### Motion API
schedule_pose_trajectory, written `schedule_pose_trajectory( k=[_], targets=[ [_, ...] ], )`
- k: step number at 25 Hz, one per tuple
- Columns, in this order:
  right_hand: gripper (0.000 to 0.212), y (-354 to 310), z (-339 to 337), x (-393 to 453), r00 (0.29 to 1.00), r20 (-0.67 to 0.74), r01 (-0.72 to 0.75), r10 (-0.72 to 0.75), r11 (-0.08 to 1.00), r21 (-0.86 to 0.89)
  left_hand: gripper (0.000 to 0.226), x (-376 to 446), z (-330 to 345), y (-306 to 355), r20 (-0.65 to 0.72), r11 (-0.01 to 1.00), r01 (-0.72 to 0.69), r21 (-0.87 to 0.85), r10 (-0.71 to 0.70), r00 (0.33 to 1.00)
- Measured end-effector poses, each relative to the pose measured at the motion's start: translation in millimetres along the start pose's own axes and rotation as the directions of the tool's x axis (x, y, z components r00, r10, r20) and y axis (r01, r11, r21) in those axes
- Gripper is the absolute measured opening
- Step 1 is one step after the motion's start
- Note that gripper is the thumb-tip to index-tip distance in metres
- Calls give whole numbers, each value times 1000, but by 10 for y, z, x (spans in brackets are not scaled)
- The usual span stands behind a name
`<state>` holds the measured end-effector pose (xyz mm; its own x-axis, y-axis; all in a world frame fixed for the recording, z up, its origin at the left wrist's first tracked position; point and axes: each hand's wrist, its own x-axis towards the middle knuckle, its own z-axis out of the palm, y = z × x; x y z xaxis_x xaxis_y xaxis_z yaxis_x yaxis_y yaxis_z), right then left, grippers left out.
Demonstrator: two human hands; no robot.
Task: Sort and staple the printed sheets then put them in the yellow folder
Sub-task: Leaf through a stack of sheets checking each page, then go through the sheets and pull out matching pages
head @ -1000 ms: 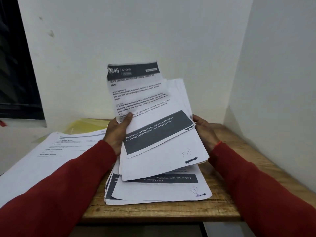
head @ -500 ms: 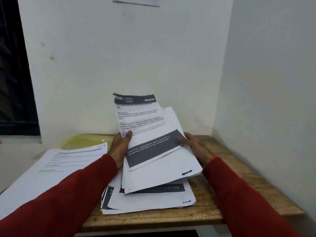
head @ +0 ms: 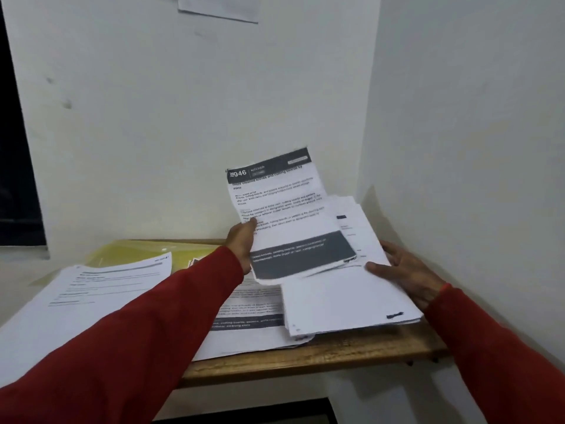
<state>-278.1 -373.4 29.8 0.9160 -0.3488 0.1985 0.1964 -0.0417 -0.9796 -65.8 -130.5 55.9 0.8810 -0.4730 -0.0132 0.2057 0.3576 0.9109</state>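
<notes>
My left hand [head: 243, 243] pinches the left edge of a printed sheet [head: 284, 209] with a dark header marked 946 and a dark band near its bottom, lifted and tilted. My right hand [head: 406, 270] grips the right side of a thick stack of white sheets [head: 342, 298] held low over the wooden table [head: 305, 359]. More printed sheets [head: 247, 325] lie flat under the stack. The yellow folder [head: 146, 252] lies at the back left of the table, partly covered. No stapler is in view.
A large printed sheet [head: 76, 298] hangs over the table's left side on top of the folder. White walls close the corner behind and to the right. A paper [head: 217, 7] is stuck high on the wall. A dark window [head: 15, 148] is at left.
The held papers came down toward the table and shifted right. The marked sheet has parted from the stack, my left hand keeping it while the stack sits in my right. The camera tilted up.
</notes>
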Motion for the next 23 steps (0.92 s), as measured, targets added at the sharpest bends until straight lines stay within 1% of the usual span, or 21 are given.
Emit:
schedule_pose_trajectory(
  k=[2, 3, 4, 5, 6, 7, 8, 9, 10, 11, 13, 14, 16, 17, 18, 19, 20, 21, 22, 23],
  targets=[
    [65, -33, -250, 35, 996, -53, -81, 77, 993, -85, 25, -44, -128, 20, -50, 993, 33, 115, -27, 998],
    [66, -56, -344, 53, 991, -66, -126, 115, 975, -182, 22, -68, -233, 44, -66, 980, 59, 190, -47, 997],
    [63, -80, -412, 71, 985, -81, -169, 151, 933, -317, 20, -96, -356, 65, -79, 954, 65, 292, -44, 996],
    [60, -94, -484, 113, 976, -109, -218, 189, 863, -456, 20, -106, -501, 81, -93, 908, 48, 415, -10, 996],
    [66, -103, -518, 145, 965, -142, -262, 220, 767, -585, 22, -112, -646, 101, -97, 835, 9, 550, 53, 994],
    [83, -69, -568, 206, 955, -182, -294, 235, 650, -701, 24, -121, -793, 125, -92, 747, -24, 665, 114, 989],
    [105, 30, -686, 315, 952, -193, -296, 236, 561, -773, 26, -151, -917, 142, -74, 666, -46, 745, 150, 986],
    [121, 126, -796, 435, 949, -197, -298, 245, 504, -811, 25, -184, -1012, 147, -47, 596, -63, 800, 168, 985],
    [125, 145, -806, 489, 941, -211, -315, 263, 463, -829, 24, -208, -1096, 142, -28, 531, -68, 845, 170, 985],
    [118, 72, -689, 452, 932, -227, -334, 281, 432, -838, 26, -212, -1172, 123, -19, 466, -66, 882, 175, 984],
    [89, -95, -423, 327, 897, -306, -409, 318, 337, -848, 35, -186, -1278, 58, -15, 331, -49, 942, 190, 982],
    [80, -126, -392, 325, 881, -360, -442, 306, 264, -857, 40, -186, -1298, 26, -9, 254, -44, 966, 204, 979],
    [72, -175, -308, 317, 878, -420, -449, 228, 94, -888, 49, -194, -1313, -18, 27, 100, -51, 994, 233, 972],
    [69, -177, -238, 322, 901, -408, -417, 149, 33, -908, 56, -208, -1313, -29, 39, 38, -49, 998, 234, 971],
    [67, -181, -125, 314, 923, -378, -379, 69, 2, -926, 63, -214, -1320, -46, 40, -25, -35, 999, 226, 973],
    [67, -181, 25, 315, 947, -320, -321, 17, 8, -947, 69, -244, -1317, -52, 32, -96, -12, 995, 208, 978],
    [67, -172, 214, 321, 965, -263, -264, 21, 94, -960, 73, -272, -1314, -63, 17, -154, 11, 988, 183, 983],
    [67, -163, 439, 313, 975, -216, -224, 60, 275, -935, 75, -303, -1303, -70, 5, -201, 25, 979, 148, 989],
    [66, -132, 673, 283, 978, -168, -205, 126, 414, -887, 76, -334, -1282, -79, -7, -235, 33, 972, 107, 994],
    [66, -61, 890, 279, 976, -122, -196, 179, 486, -852, 75, -378, -1247, -91, -16, -262, 34, 964, 69, 997]
  ],
)
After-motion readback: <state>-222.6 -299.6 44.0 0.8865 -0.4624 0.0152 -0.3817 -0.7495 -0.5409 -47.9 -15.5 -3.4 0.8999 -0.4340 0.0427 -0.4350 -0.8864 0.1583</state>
